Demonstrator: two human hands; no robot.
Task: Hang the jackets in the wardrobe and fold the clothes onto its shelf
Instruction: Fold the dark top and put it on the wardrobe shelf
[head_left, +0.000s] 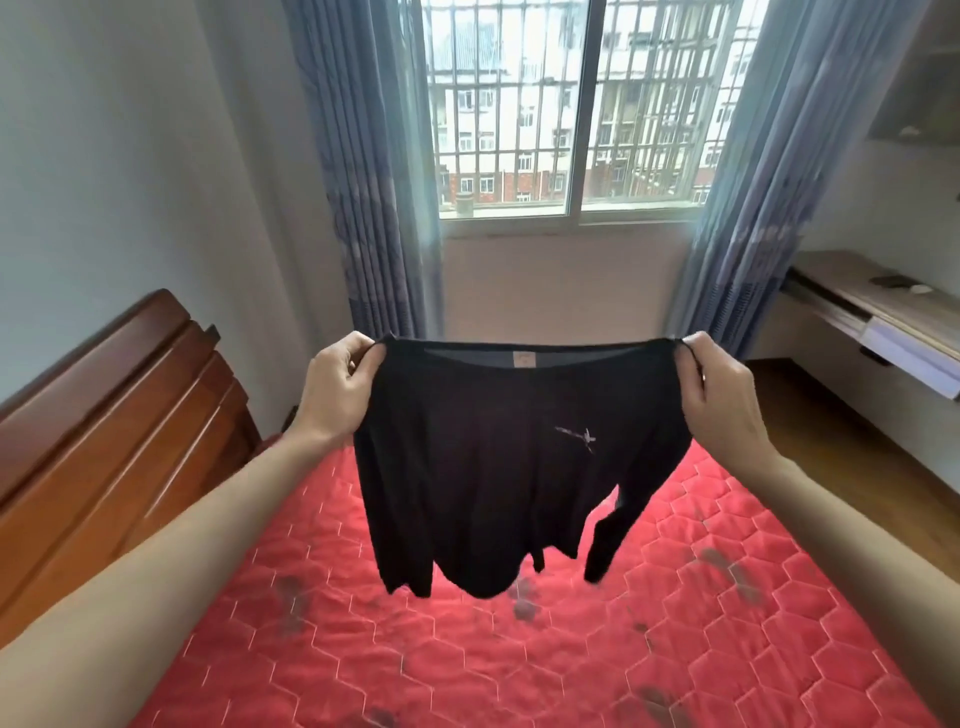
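A: From the head camera, what are the hands doing?

B: Both arms reach forward. The left hand (340, 382) pinches the left end of a black shirt's (498, 462) top edge, fingers curled round the cloth. The right hand (722, 395) grips the right end the same way.

A: So where is the shirt?

B: Stretched out between the two hands, hanging in the air above a red quilted mattress (519, 649). Its lower edge dangles free, and one sleeve hangs at the right. A small light mark shows on the chest and a label sits at the neckline.

A: What else is around?

B: A wooden headboard (119, 415) stands at the left. At the far side is a barred window (571, 104) with blue curtains (374, 182) on either side. A desk (878, 322) runs along the right wall, with small things on it too blurred to name. Dark smudges mark the mattress near the middle.
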